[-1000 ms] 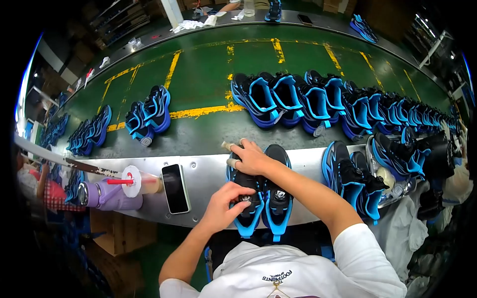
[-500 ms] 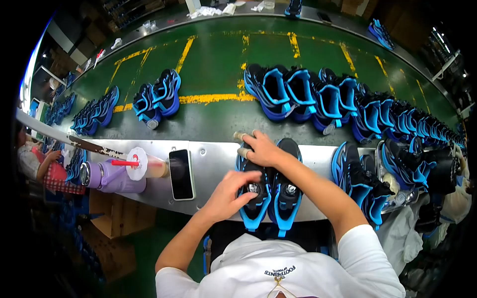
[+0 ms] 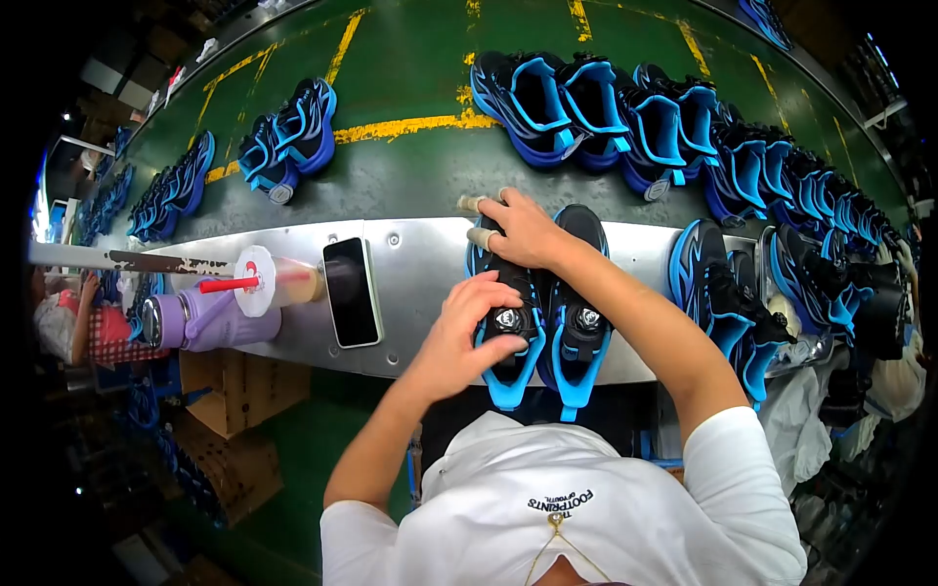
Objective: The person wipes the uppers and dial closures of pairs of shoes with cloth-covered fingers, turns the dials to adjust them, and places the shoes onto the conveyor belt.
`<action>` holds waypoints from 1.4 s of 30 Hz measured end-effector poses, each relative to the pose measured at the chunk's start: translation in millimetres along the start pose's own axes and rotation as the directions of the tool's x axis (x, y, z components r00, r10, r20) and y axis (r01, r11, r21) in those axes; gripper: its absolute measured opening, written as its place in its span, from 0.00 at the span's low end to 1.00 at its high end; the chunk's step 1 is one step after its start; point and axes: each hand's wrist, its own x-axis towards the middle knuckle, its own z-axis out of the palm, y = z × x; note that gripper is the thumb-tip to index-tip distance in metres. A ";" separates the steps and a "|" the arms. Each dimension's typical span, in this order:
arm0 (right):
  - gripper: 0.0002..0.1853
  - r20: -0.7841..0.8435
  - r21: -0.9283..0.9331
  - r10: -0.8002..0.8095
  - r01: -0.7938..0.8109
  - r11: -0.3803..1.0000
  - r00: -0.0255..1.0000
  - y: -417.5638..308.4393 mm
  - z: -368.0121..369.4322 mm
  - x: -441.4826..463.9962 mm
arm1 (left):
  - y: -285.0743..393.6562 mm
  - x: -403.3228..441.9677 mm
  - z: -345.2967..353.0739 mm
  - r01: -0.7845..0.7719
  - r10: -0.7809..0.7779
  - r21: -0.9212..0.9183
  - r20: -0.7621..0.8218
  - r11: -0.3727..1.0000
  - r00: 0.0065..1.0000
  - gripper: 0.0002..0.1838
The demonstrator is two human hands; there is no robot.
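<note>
Two black sneakers with blue trim lie side by side on the metal bench, heels towards me. My right hand [image 3: 526,229] is laid over the toe of the left sneaker [image 3: 509,376], holding it, with beige covers on two fingertips. My left hand [image 3: 469,327] is at that sneaker's tongue, thumb and fingers apart on either side of its round lacing dial [image 3: 507,319]. The right sneaker [image 3: 576,356] lies under my right forearm, its own dial [image 3: 588,318] uncovered. Part of the left sneaker's toe is hidden by my right hand.
Left on the metal bench [image 3: 415,256] are a phone [image 3: 352,293], a drink cup [image 3: 293,281] and a purple flask [image 3: 230,320]. More sneakers [image 3: 650,132] line the green surface beyond. Others [image 3: 718,293] stand at right. A person in a checked garment [image 3: 107,332] is at far left.
The view has tilted down, so the bench and sneakers sit higher in the picture. My left thumb and fingers have opened wider around the dial. My right hand stays on the toe.
</note>
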 end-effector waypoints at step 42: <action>0.18 -0.318 0.280 -0.079 0.173 0.944 0.945 20.6 -22.7 -15.9 | 42.7 -19.1 83.9 -0.097 -0.179 0.648 0.347 0.756 0.921 0.19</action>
